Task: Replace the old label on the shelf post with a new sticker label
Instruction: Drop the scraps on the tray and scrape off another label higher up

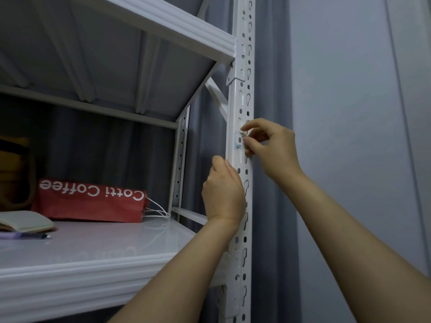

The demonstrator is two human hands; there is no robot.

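Pinching old label (240, 139) on shelf post (242, 101) w/ right hand (271, 148), thumb & forefinger. Gripping post just below w/ left hand (222, 192), fingers curled.

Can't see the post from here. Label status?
Left hand grips shelf post. Right hand pinches edge of old label. Nothing in the way.

- The left grip (224, 194) is a bare hand with a smooth back and soft round knuckles.
- Its thumb has a short, plain nail.
- The right grip (275, 150) is a bare hand too, with long, slim fingers.
- The left forearm (186, 264) is bare from the wrist down to the bottom edge.
- The right forearm (349, 229) is bare as well, long and smooth, all the way to the corner.
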